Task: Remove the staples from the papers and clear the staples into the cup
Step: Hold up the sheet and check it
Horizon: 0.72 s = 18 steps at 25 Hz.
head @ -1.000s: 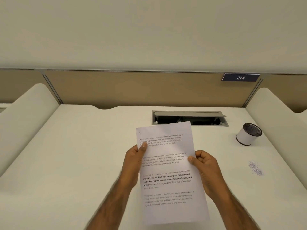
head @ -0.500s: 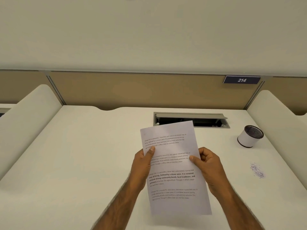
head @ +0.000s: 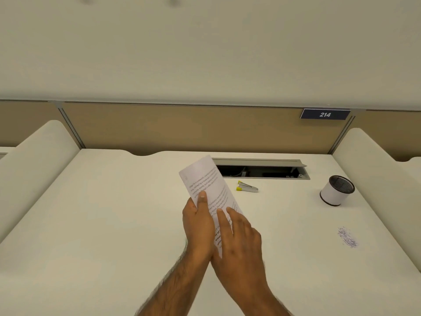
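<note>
Between both hands: papers [head: 206, 183], now swung left, left hand [head: 197, 221] gripping, right hand [head: 239, 236] flat on them. Beyond them: staple remover [head: 247, 187], newly uncovered, likely next.

White paper [head: 205, 179] with black print; white, black-rimmed cup [head: 335, 193]; yellow-tipped silver staple remover [head: 247, 187].

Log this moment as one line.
left hand: holds printed white paper sheets, tilted | right hand: on sheets | yellow-tipped metal staple remover: on desk | white mesh cup: upright | staple pile: uncleared
</note>
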### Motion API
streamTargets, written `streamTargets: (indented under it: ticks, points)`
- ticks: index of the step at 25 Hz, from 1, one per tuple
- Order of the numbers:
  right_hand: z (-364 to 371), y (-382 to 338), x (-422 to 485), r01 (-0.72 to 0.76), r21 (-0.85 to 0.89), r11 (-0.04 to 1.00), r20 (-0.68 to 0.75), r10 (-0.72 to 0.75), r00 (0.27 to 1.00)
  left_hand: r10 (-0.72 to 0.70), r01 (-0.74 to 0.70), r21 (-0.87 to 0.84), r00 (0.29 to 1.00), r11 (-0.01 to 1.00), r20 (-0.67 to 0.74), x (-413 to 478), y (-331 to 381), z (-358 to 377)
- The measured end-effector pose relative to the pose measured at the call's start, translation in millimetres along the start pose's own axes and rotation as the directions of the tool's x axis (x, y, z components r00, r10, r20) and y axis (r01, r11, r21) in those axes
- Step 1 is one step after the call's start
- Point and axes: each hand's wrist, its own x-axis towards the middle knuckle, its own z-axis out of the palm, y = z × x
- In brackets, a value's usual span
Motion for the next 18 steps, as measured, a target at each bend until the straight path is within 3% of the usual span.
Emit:
streamTargets:
  ticks: [2,5,8,11,13,14,16,18]
  points:
    - [5.3,-1.4,0.7,-0.004,-0.046,0.999,0.049,0.006,0.999,-0.032,0.031,-0.037,0.999,0.999,-0.029,-2.5,2.9,2.1]
    - [9.5,2.1,2.7,0.032,-0.056,0.998,-0.012,-0.033,0.999,-0.097,0.097,-0.081,0.995,0.992,0.002,-6.2,0.4,6.7]
    - [-0.2,14.4,13.6,0.001,0.022,1.0,-0.061,0.001,0.998,-0.128,0.142,-0.138,0.986,0.98,0.109,-11.5,3.7,4.6]
    - [-18.4,31.5,27.8,-0.111,0.194,0.975,-0.019,0.116,0.993,-0.038,0.04,-0.022,0.994,0.999,0.104,-4.1,-1.1,-12.4]
    - [-32.9,45.3,35.8,-0.239,0.523,0.818,0.119,0.207,0.971,-0.022,0.017,0.157,0.999,0.988,0.035,12.1,-5.3,-34.0]
    - [-40.9,52.6,38.4,-0.346,0.677,0.65,0.247,0.243,0.938,-0.056,0.051,0.21,0.998,0.976,0.018,22.9,-8.4,-45.8]
    - [-52.2,64.7,41.9,-0.529,0.799,0.288,0.464,0.266,0.845,-0.146,0.137,0.095,0.984,0.986,0.099,42.7,-11.9,-66.4]
    - [-52.6,74.1,39.2,-0.598,0.791,0.127,0.552,0.274,0.788,-0.217,0.242,-0.069,0.942,0.968,0.256,49.6,-7.1,-74.1]
